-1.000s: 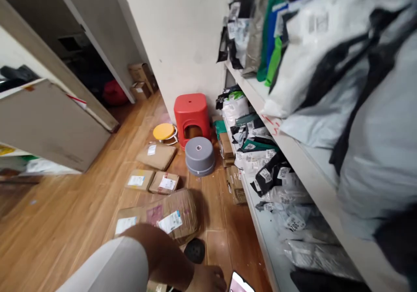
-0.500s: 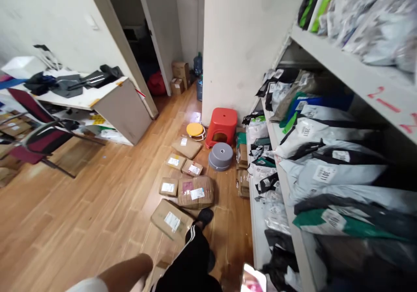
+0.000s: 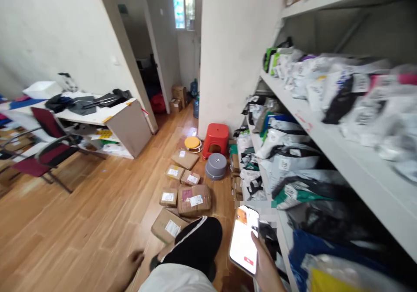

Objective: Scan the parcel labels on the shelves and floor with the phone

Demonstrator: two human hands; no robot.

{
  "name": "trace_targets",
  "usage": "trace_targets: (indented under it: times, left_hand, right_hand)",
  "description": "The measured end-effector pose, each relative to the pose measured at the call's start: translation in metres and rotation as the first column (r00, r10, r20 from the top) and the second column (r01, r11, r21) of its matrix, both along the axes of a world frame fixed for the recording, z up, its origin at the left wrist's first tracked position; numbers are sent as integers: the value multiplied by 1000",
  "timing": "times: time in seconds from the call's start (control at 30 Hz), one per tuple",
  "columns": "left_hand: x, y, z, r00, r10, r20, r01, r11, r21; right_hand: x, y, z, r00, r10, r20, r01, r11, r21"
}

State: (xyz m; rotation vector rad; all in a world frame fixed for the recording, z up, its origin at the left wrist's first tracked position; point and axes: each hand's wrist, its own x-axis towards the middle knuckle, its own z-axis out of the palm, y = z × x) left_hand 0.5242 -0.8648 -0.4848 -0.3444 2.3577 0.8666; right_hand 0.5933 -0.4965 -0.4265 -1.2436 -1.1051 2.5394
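Note:
My right hand holds a smartphone with a lit white screen, low in the view beside the shelving. My left hand hangs low at the bottom left of my body, fingers loosely apart, holding nothing, just left of a flat cardboard parcel on the floor. My leg in black trousers with white stripes sits between the two hands. Several labelled cardboard parcels lie on the wooden floor ahead of it.
White shelves on the right are packed with poly-bag parcels. A red stool, a grey stool and a yellow-topped one stand by the wall. A desk and a red chair are at the left. A doorway opens at the back.
The view has risen and widened from near the floor to standing height. The phone has come up into view in my right hand. My left arm has dropped lower.

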Motion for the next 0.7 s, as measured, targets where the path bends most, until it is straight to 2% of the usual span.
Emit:
trace_targets:
  times: [0.03,0.07,0.13,0.17,0.23,0.33,0.4,0.5,0.6,0.7]
  left_hand:
    - [-23,24,7,1000,-11,-10,12,999,50]
    - [-44,51,18,999,-28,26,22,978,209]
    - [-74,110,47,970,-207,126,115,852,511]
    - [-84,138,62,923,-332,197,143,768,624]
    - [-92,184,88,774,-570,275,172,607,776]
    - [-91,214,110,562,-784,265,152,412,898]
    - [-95,211,116,481,-839,253,86,333,939]
    - [-120,181,118,458,-851,258,7,293,956]
    - [-170,132,119,466,-840,279,4,317,948]
    - [-236,73,122,432,-848,306,54,363,930]
  right_hand:
    - [-3,-3,8,999,-29,-36,29,1000,-3]
    - [-5,-7,16,996,-51,-77,51,999,-6]
    - [-10,-14,28,983,-121,-136,122,993,2]
    - [-12,-17,33,974,-162,-159,165,986,9]
    - [-18,-26,39,953,-243,-183,251,968,23]
    - [-31,-45,44,927,-327,-185,339,940,38]
    - [-44,-62,47,913,-363,-186,378,924,49]
    - [-77,-99,48,887,-416,-201,439,894,86]
    - [-129,-152,47,866,-450,-218,483,866,128]
    - [-191,-218,45,843,-477,-250,520,841,149]
